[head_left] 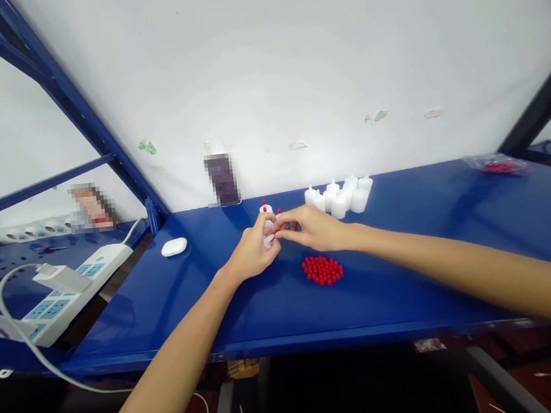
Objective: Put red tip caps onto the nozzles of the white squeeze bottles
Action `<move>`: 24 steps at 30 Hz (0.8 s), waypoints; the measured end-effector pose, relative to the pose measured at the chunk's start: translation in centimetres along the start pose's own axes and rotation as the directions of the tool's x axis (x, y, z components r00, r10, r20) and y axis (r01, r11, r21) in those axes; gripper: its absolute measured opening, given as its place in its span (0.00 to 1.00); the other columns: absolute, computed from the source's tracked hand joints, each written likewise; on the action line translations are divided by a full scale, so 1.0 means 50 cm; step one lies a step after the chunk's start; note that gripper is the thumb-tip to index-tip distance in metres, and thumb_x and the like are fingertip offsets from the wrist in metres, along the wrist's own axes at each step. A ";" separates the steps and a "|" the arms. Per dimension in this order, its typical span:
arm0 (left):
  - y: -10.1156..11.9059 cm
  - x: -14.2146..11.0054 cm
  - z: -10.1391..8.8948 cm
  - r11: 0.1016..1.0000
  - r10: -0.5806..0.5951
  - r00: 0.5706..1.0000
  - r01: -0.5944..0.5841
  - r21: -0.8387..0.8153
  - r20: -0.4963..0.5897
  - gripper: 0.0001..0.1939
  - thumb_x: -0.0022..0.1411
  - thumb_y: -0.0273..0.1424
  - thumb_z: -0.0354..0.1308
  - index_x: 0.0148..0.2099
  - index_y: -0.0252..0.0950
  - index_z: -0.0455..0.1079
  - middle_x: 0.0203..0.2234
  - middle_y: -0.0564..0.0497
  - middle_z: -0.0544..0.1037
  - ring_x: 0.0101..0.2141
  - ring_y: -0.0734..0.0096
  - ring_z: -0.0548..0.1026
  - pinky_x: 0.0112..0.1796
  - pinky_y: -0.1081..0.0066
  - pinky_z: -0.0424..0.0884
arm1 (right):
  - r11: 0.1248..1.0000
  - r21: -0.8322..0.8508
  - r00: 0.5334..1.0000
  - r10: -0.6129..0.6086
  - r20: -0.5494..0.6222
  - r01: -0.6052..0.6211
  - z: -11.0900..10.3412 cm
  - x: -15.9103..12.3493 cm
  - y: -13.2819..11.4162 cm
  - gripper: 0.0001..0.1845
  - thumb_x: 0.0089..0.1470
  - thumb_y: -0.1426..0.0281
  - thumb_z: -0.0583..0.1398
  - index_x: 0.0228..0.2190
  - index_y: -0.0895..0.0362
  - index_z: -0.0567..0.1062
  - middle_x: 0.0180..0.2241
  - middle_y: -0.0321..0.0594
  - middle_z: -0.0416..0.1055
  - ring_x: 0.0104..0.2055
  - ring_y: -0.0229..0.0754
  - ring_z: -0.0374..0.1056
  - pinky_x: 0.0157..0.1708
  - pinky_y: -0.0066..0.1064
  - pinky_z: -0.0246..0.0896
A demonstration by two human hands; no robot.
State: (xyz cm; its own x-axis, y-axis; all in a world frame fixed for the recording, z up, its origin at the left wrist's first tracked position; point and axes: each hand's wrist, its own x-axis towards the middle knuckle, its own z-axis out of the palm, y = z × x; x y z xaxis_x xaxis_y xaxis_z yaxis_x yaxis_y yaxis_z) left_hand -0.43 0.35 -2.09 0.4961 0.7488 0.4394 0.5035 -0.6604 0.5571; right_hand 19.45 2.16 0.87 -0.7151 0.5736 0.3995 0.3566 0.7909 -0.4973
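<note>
My left hand (pixel 255 247) is closed around a small white bottle (pixel 268 239), which is mostly hidden by the fingers. At the bottle's tip, my right hand (pixel 311 229) pinches a small red cap (pixel 276 232) between thumb and forefinger. Whether the cap touches the tip is too small to make out. Just behind the hands stand a few white bottles with red caps (pixel 264 204), partly covered by my fingers. A pile of loose red caps (pixel 322 270) lies in front of my right hand. Farther back on the right, several white bottles without caps (pixel 340 198) are grouped together.
On the blue table (pixel 386 300), a white earbud case (pixel 174 247) lies to the left. A blurred phone (pixel 223 180) leans on the wall. A clear bag with red pieces (pixel 498 164) sits at the back right. A power strip (pixel 78 284) with cables runs along the left side.
</note>
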 end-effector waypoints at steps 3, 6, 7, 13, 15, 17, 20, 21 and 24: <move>0.001 0.000 0.004 1.000 -0.010 1.000 0.010 -0.022 -0.007 0.17 0.58 0.24 0.51 0.49 0.39 0.54 0.24 0.60 0.71 0.20 0.79 0.60 0.28 0.77 0.59 | 0.980 -0.179 0.995 -0.080 0.054 0.089 0.003 0.000 0.010 0.12 0.67 0.67 0.53 0.39 0.58 0.74 0.37 0.41 0.75 0.34 0.39 0.67 0.34 0.31 0.55; 0.003 0.004 0.008 0.999 -0.014 0.999 0.013 -0.042 -0.040 0.18 0.57 0.23 0.51 0.49 0.39 0.53 0.24 0.61 0.71 0.21 0.79 0.62 0.29 0.77 0.60 | 0.915 -0.358 0.981 -0.159 0.108 0.188 0.003 0.004 0.019 0.16 0.69 0.68 0.46 0.39 0.58 0.73 0.37 0.43 0.73 0.34 0.41 0.65 0.34 0.33 0.52; 0.005 0.005 0.008 0.999 -0.016 0.998 0.013 -0.046 -0.055 0.19 0.57 0.23 0.51 0.50 0.39 0.52 0.23 0.61 0.71 0.21 0.79 0.63 0.29 0.77 0.60 | 0.889 -0.407 0.977 -0.178 0.118 0.211 0.003 0.006 0.021 0.17 0.69 0.69 0.46 0.38 0.58 0.72 0.36 0.43 0.73 0.33 0.41 0.64 0.34 0.34 0.51; 0.009 0.009 -0.001 0.999 -0.045 0.996 0.047 0.015 -0.079 0.24 0.54 0.22 0.51 0.53 0.39 0.52 0.23 0.61 0.73 0.19 0.79 0.64 0.28 0.77 0.61 | 0.906 -0.373 0.978 -0.163 0.128 0.200 0.007 0.019 0.014 0.16 0.68 0.71 0.46 0.33 0.58 0.71 0.32 0.41 0.71 0.31 0.40 0.61 0.34 0.33 0.50; 0.006 0.009 -0.001 0.998 -0.050 0.994 0.054 0.043 -0.093 0.23 0.54 0.23 0.52 0.52 0.39 0.54 0.23 0.61 0.72 0.19 0.78 0.65 0.28 0.77 0.62 | 0.960 -0.227 0.981 -0.136 0.135 0.164 0.012 0.024 0.007 0.18 0.68 0.70 0.45 0.32 0.57 0.70 0.32 0.41 0.71 0.32 0.40 0.63 0.34 0.32 0.52; 0.001 0.008 -0.001 0.997 -0.048 0.993 0.054 0.056 -0.108 0.21 0.55 0.23 0.52 0.51 0.39 0.54 0.24 0.60 0.73 0.20 0.78 0.67 0.29 0.76 0.62 | 0.980 -0.155 0.984 -0.103 0.145 0.126 0.011 0.031 -0.002 0.19 0.68 0.69 0.44 0.32 0.58 0.70 0.33 0.41 0.72 0.32 0.40 0.64 0.36 0.32 0.54; -0.005 0.009 -0.003 0.997 -0.045 0.988 0.053 0.053 -0.147 0.21 0.58 0.26 0.54 0.53 0.38 0.53 0.27 0.58 0.75 0.22 0.77 0.68 0.28 0.77 0.62 | 0.976 -0.210 0.987 -0.014 0.163 0.049 -0.013 0.049 -0.016 0.17 0.68 0.66 0.47 0.33 0.58 0.71 0.33 0.42 0.73 0.33 0.39 0.65 0.35 0.32 0.53; -0.007 0.009 -0.006 0.996 -0.050 0.985 0.060 0.058 -0.166 0.21 0.60 0.28 0.54 0.55 0.38 0.53 0.26 0.58 0.74 0.22 0.76 0.69 0.28 0.77 0.62 | 0.971 -0.240 0.986 0.018 0.167 0.023 -0.029 0.056 -0.019 0.17 0.68 0.65 0.47 0.33 0.58 0.71 0.33 0.42 0.73 0.33 0.39 0.65 0.35 0.31 0.53; -0.011 0.011 -0.015 0.985 -0.069 0.981 0.096 0.144 -0.184 0.20 0.64 0.33 0.53 0.57 0.38 0.56 0.24 0.59 0.71 0.23 0.74 0.69 0.29 0.75 0.62 | 0.949 -0.312 0.980 0.110 0.168 -0.052 -0.082 0.079 -0.021 0.20 0.68 0.64 0.48 0.30 0.59 0.71 0.28 0.41 0.71 0.29 0.38 0.62 0.31 0.31 0.52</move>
State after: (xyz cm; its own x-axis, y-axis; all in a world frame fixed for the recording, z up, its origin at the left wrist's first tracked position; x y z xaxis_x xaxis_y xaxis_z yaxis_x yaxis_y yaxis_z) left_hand -0.96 1.14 -1.64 0.3218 0.7900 0.5219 0.6452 -0.5864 0.4898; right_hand 18.74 4.48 6.12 -0.7627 0.6126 0.2072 0.5633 0.7867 -0.2524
